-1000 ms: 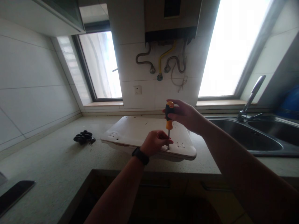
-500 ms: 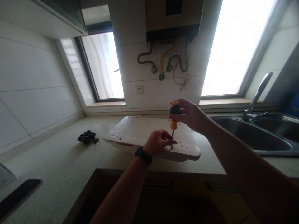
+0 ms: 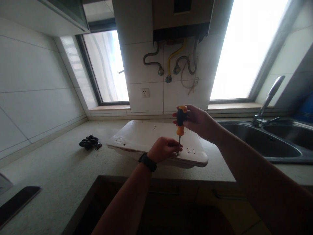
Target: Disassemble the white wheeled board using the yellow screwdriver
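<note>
Orange-and-black, the screwdriver [image 3: 181,122] stood upright over the near right corner of the white panel [image 3: 144,134], its tip on the panel. The right hand [image 3: 198,122] clasped the handle; the left hand [image 3: 163,149] pinched the shaft low down. The panel lay on the countertop [image 3: 61,166], left of the sink [image 3: 269,147].

Right hand [image 3: 195,122] is wrapped around the handle of an orange and black screwdriver [image 3: 181,121], held upright on a white panel [image 3: 146,137] lying flat on the worktop [image 3: 61,169]. Left hand [image 3: 163,149] pinches the shaft down by the tip. Sink [image 3: 269,147] at 3 o'clock, small black parts [image 3: 89,142] at 9.
</note>
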`<state>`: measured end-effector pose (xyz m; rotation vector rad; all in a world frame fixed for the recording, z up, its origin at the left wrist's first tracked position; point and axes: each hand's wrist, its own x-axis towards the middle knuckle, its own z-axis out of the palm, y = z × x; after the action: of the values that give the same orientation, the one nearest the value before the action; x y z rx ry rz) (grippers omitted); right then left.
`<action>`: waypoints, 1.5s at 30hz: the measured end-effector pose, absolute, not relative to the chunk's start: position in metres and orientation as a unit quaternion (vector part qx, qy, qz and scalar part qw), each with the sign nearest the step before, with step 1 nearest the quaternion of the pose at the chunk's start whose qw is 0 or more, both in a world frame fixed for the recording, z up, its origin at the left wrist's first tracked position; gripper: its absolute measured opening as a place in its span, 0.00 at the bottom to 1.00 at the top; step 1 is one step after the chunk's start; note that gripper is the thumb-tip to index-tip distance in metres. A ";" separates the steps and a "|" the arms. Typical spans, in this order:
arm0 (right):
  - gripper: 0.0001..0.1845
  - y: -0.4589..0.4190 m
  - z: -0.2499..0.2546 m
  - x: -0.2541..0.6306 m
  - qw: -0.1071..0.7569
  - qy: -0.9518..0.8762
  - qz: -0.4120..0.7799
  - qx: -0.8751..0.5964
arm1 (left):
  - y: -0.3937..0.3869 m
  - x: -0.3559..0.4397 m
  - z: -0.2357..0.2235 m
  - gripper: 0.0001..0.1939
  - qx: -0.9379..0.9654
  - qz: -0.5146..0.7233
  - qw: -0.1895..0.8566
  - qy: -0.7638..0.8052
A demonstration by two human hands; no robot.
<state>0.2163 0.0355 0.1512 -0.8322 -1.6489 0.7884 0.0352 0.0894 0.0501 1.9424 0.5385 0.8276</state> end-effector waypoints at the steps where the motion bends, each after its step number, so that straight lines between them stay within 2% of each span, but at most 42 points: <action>1: 0.25 0.036 0.151 0.216 0.538 -0.688 0.335 -0.353 | 0.089 0.036 0.051 0.12 0.788 0.342 0.461 0.224; 5: 0.28 0.041 0.150 0.212 0.543 -0.680 0.285 -0.402 | 0.084 0.039 0.055 0.10 0.780 0.341 0.466 0.243; 9: 0.32 0.045 0.150 0.210 0.542 -0.678 0.220 -0.445 | 0.083 0.041 0.056 0.13 0.779 0.344 0.451 0.269; 12: 0.34 0.045 0.152 0.209 0.558 -0.671 0.243 -0.423 | 0.086 0.042 0.053 0.17 0.784 0.362 0.425 0.271; 16: 0.31 0.043 0.156 0.208 0.554 -0.659 0.323 -0.393 | 0.089 0.044 0.048 0.21 0.785 0.384 0.404 0.271; 19: 0.30 0.044 0.156 0.210 0.544 -0.671 0.290 -0.413 | 0.090 0.044 0.046 0.22 0.780 0.386 0.410 0.271; 22: 0.33 0.048 0.153 0.213 0.528 -0.694 0.228 -0.433 | 0.090 0.045 0.046 0.23 0.782 0.393 0.400 0.273; 25: 0.37 0.050 0.151 0.215 0.525 -0.711 0.200 -0.423 | 0.090 0.045 0.045 0.22 0.782 0.400 0.388 0.280; 28: 0.38 0.047 0.153 0.215 0.529 -0.716 0.224 -0.397 | 0.091 0.042 0.045 0.21 0.783 0.388 0.414 0.255; 32: 0.38 0.041 0.155 0.213 0.522 -0.711 0.264 -0.390 | 0.090 0.035 0.049 0.17 0.786 0.362 0.461 0.198; 37: 0.33 0.039 0.157 0.214 0.517 -0.704 0.291 -0.390 | 0.086 0.031 0.053 0.14 0.761 0.353 0.499 0.218; 45: 0.32 0.041 0.156 0.213 0.504 -0.726 0.176 -0.434 | 0.086 0.038 0.048 0.12 0.754 0.401 0.468 0.229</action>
<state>0.2131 0.0409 0.1563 -1.0486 -1.7514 0.4242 0.0376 0.0863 0.0484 1.8493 0.5615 0.9828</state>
